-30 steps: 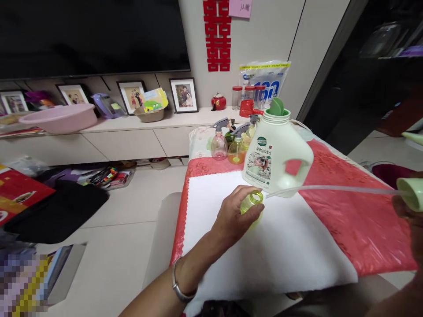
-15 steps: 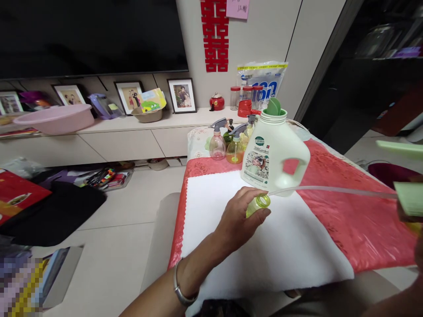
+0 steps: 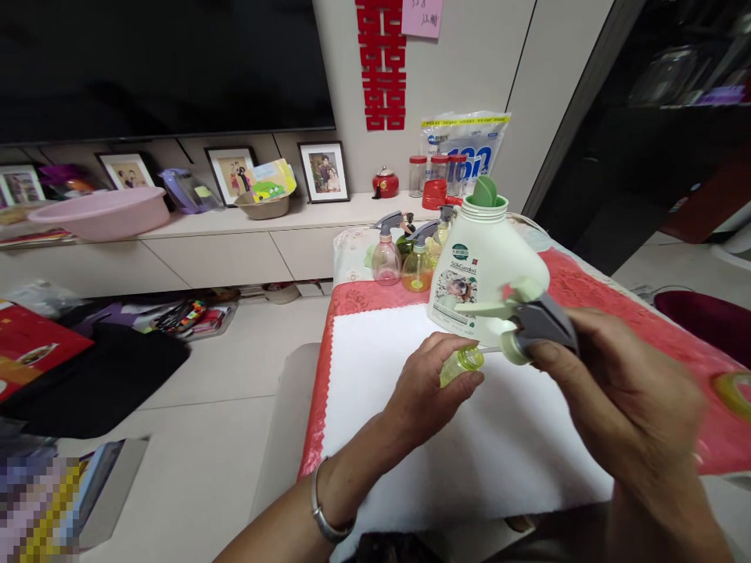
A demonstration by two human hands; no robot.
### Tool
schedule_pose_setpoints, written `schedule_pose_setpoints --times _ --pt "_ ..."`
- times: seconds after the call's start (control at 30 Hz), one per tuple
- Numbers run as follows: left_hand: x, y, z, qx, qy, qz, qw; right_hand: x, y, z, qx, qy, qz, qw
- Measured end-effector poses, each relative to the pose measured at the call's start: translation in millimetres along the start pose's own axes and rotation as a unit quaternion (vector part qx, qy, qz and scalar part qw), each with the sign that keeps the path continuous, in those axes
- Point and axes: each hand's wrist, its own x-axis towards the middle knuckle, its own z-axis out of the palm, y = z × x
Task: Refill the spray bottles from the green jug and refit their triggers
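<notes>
My left hand (image 3: 431, 391) is wrapped round a small yellow-green bottle (image 3: 469, 359), whose open mouth faces up and to the right. A grey and pale green spray head (image 3: 543, 324) is gripped in my right hand (image 3: 627, 391), just right of the bottle. Its thin tube reaches toward the bottle mouth; I cannot tell whether the tip is inside. Behind my hands stands a large pale green jug (image 3: 486, 258) with a green cap piece (image 3: 485, 191) in its neck. A pink spray bottle (image 3: 386, 262) and an orange one (image 3: 417, 268) stand left of it.
A white cloth (image 3: 369, 375) lies on the red table cover (image 3: 346, 297). Tape (image 3: 733, 391) lies at the right. Behind the table, a low cabinet (image 3: 217, 246) bears picture frames, a pink basin (image 3: 106, 215), red-lidded jars and a red pot (image 3: 385, 183).
My right hand has come in from the right edge with the spray head, which is now beside the bottle. The long tube no longer stretches across the table. My left hand has barely moved.
</notes>
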Motion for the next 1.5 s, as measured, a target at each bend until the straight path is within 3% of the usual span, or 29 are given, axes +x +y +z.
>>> schedule_pose_setpoints --times 0.1,0.23,0.43,0.8,1.1,1.5 --pt "-0.2 -2.1 0.0 -0.011 0.008 -0.004 1.000 6.5 -2.3 13.9 0.016 -0.015 -0.056 0.998" --pt "-0.9 -3.0 0.4 -0.025 0.018 -0.022 0.999 8.9 -1.0 23.4 0.043 -0.040 -0.077 0.995" --pt "-0.5 -1.2 0.2 -0.040 0.026 -0.042 0.998 8.2 -2.6 29.2 0.049 -0.071 -0.082 0.993" --pt "-1.7 -5.8 1.1 -0.065 0.040 -0.023 0.997 8.6 -3.3 33.1 0.046 -0.069 -0.098 0.992" --pt "-3.1 -1.9 -1.0 -0.055 0.034 -0.048 0.997 7.8 -5.0 40.9 0.053 -0.069 -0.101 0.991" --pt "-9.8 -6.1 1.7 -0.245 0.115 -0.070 0.960 6.8 -10.2 51.5 0.081 -0.067 -0.092 0.990"
